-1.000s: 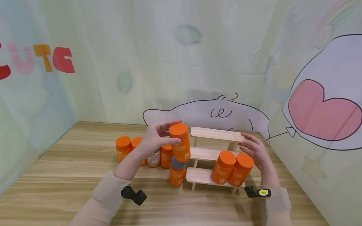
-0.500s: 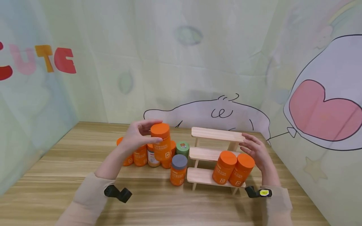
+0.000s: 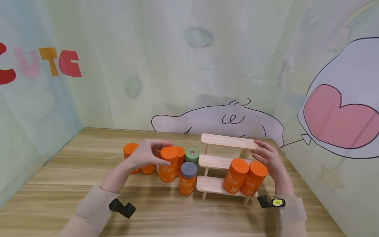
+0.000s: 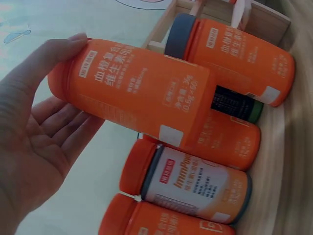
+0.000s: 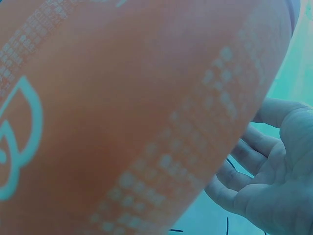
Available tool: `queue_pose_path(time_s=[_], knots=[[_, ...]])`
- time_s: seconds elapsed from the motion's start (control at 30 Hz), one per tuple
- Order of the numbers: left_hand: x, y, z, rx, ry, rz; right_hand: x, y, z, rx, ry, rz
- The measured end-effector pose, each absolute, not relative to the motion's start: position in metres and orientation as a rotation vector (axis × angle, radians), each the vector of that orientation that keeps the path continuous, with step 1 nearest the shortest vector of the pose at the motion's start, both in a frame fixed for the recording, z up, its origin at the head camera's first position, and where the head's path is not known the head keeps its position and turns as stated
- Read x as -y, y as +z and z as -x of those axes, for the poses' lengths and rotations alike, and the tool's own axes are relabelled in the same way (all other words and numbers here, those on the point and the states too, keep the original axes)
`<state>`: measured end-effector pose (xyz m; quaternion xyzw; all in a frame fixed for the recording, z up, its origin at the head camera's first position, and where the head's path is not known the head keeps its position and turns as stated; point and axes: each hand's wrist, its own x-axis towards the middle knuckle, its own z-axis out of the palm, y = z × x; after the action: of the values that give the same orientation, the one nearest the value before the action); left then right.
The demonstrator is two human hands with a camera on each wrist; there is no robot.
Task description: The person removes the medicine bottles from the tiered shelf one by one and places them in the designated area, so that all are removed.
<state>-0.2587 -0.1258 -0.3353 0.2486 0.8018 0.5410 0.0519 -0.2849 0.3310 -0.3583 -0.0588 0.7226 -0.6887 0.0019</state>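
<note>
My left hand (image 3: 145, 154) grips an orange jar (image 3: 168, 169) near its orange lid, thumb on the near side. In the left wrist view the held jar (image 4: 137, 93) lies in front of the standing jars. Just to its right in the head view stands an orange jar with a grey lid (image 3: 188, 179). My right hand (image 3: 267, 156) is at the right end of a three-tier wooden rack (image 3: 228, 141), fingers loosely bent; whether they touch it I cannot tell. Two orange jars, a left one (image 3: 236, 176) and a right one (image 3: 253, 178), stand on the bottom tier beside that hand.
Behind the held jar runs a row of jars, among them an orange one (image 3: 130, 151) at the left end and a green-lidded one (image 3: 192, 155) near the rack. A white-labelled jar (image 4: 195, 183) shows in the left wrist view. Printed cloth (image 3: 165, 82) hangs behind the table.
My left hand carried the orange jar left, away from above the grey-lidded jar, then lowered it in front of the row. The green-lidded jar came into sight. My right hand stayed put.
</note>
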Motion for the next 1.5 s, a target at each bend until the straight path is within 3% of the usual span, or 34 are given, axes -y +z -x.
queue_pose_path(time_s=[0.6,1.5], knots=[[0.119,-0.363,0.268,-2.489,1.417,-0.835,-0.329,-0.359,0.285,-2.266,-2.173,0.193],[0.115,-0.37,0.269,-2.469,1.403,-0.83,-0.33,-0.359,0.285,-2.261,-2.181,0.209]])
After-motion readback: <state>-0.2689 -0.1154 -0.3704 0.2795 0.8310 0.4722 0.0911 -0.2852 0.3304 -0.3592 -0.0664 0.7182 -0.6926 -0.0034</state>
